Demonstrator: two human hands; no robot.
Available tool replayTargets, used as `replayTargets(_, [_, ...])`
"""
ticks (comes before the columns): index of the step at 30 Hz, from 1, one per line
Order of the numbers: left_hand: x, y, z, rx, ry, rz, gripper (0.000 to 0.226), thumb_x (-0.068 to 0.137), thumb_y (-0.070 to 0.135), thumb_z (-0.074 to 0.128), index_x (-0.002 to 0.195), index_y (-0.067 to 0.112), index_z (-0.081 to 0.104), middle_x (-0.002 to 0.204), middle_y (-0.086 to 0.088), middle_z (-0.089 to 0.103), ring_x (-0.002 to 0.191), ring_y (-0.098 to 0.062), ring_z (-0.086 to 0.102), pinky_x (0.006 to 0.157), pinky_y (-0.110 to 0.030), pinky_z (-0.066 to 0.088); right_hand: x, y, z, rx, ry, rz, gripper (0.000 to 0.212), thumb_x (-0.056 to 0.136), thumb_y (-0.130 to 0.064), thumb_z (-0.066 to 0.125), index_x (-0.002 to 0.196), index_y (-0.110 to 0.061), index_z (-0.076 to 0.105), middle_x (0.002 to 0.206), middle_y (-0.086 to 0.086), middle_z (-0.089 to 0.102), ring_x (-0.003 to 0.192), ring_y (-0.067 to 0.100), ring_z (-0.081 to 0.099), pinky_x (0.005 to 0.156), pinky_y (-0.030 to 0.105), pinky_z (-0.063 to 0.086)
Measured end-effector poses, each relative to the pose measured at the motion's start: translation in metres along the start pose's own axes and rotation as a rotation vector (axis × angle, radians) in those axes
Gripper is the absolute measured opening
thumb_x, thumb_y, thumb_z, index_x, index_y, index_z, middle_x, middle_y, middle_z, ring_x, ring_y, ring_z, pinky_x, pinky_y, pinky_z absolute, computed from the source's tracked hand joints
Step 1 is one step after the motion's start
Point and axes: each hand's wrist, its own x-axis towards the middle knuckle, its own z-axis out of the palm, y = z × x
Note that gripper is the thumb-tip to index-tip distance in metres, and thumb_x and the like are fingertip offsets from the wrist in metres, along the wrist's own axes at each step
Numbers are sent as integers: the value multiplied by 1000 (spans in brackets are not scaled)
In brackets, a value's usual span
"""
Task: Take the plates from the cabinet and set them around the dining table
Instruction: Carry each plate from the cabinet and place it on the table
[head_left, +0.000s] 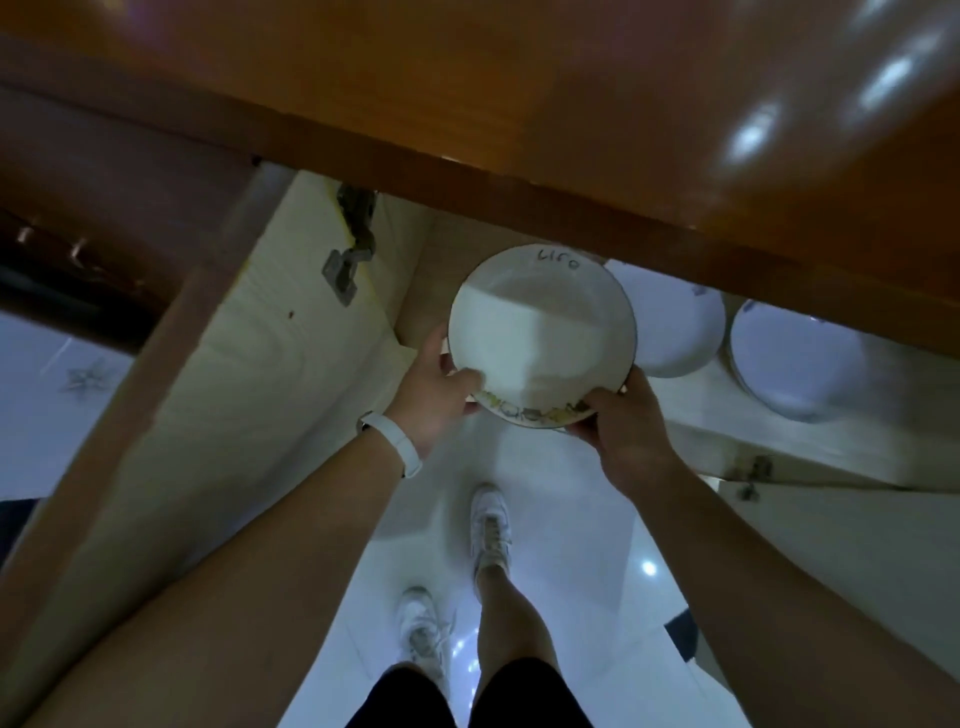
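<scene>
My left hand (434, 397) and right hand (631, 441) each pinch the white plate's (540, 332) near rim, thumbs on top.

countertop edge (571, 202) close above shelved plates (675, 327)

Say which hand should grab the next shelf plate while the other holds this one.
Right, probably. The right hand grips the held plate at its lower right, close to the nearest shelf plate. The left hand grips the opposite rim and would have to cross the held plate.
</scene>
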Motion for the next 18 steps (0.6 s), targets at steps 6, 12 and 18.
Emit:
replayTargets(6, [-68, 8, -2, 119, -57, 33, 56, 89, -3, 50, 128, 37, 48, 112, -8, 66, 88, -24, 66, 64, -39, 59, -81, 2, -23, -99, 47, 45, 45, 83, 7, 46, 108, -26, 61, 113, 10, 67, 98, 32, 68, 66, 37, 59])
replayTargets(12, [-135, 18, 4, 156, -135, 50, 52, 88, 1, 51, 123, 38, 53, 107, -3, 67, 89, -27, 66, 57, -33, 56, -163, -6, -45, -188, 96, -37, 38, 82, 1, 47, 102, -29, 60, 104, 9, 68, 82, 27, 72, 62, 32, 59])
replayTargets(18, [-198, 39, 20, 118, -224, 119, 58, 76, 12, 53, 114, 56, 56, 104, 17, 70, 91, -14, 69, 64, -39, 60, -228, -13, -61, -158, 149, -143, 42, 81, -3, 47, 106, -33, 62, 104, 2, 67, 91, 26, 68, 64, 35, 60])
